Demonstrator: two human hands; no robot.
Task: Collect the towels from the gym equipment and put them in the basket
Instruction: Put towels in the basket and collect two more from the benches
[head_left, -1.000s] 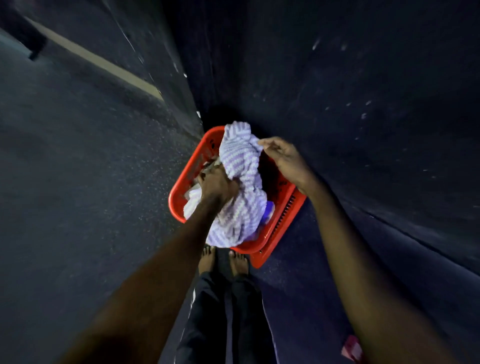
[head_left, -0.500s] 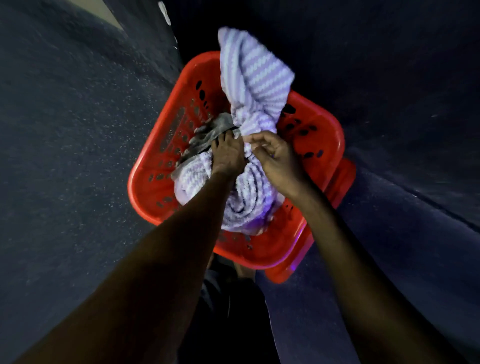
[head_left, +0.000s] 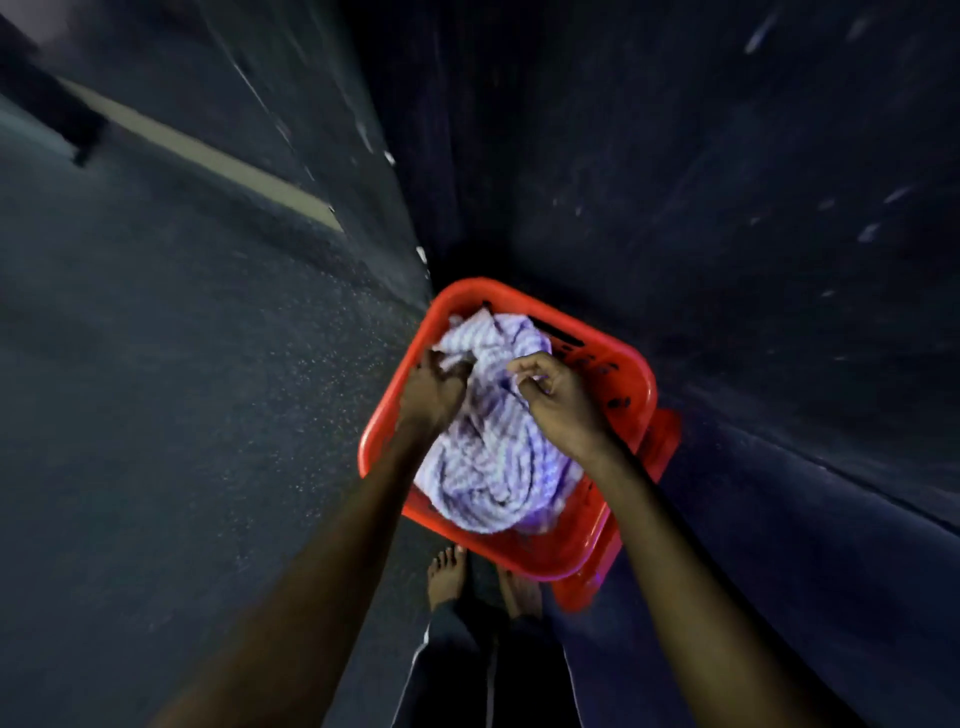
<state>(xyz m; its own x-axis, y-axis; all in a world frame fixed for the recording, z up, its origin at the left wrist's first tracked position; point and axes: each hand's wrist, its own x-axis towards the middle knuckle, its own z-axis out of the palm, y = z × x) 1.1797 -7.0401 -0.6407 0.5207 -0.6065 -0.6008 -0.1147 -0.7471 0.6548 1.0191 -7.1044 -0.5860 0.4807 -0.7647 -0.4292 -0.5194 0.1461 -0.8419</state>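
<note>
A red plastic basket (head_left: 631, 382) stands on the dark floor just ahead of my bare feet. A white towel with purple stripes (head_left: 493, 467) lies bunched inside it and fills most of it. My left hand (head_left: 428, 389) presses into the towel at the basket's left side, fingers closed in the cloth. Over the middle of the basket, my right hand (head_left: 561, 405) pinches a fold of the same towel. Whatever lies under the towel is hidden.
Dark speckled rubber flooring (head_left: 182, 415) spreads to the left, with a pale line (head_left: 208, 156) across it. A dark padded surface (head_left: 727, 208) rises to the right. A red lid or second red piece (head_left: 660, 457) sits under the basket's right edge. My bare feet (head_left: 447, 571) stand close.
The towel's upper end, held up above the basket before, is now down inside it. Both hands have sunk lower into the basket, and the view has pulled back.
</note>
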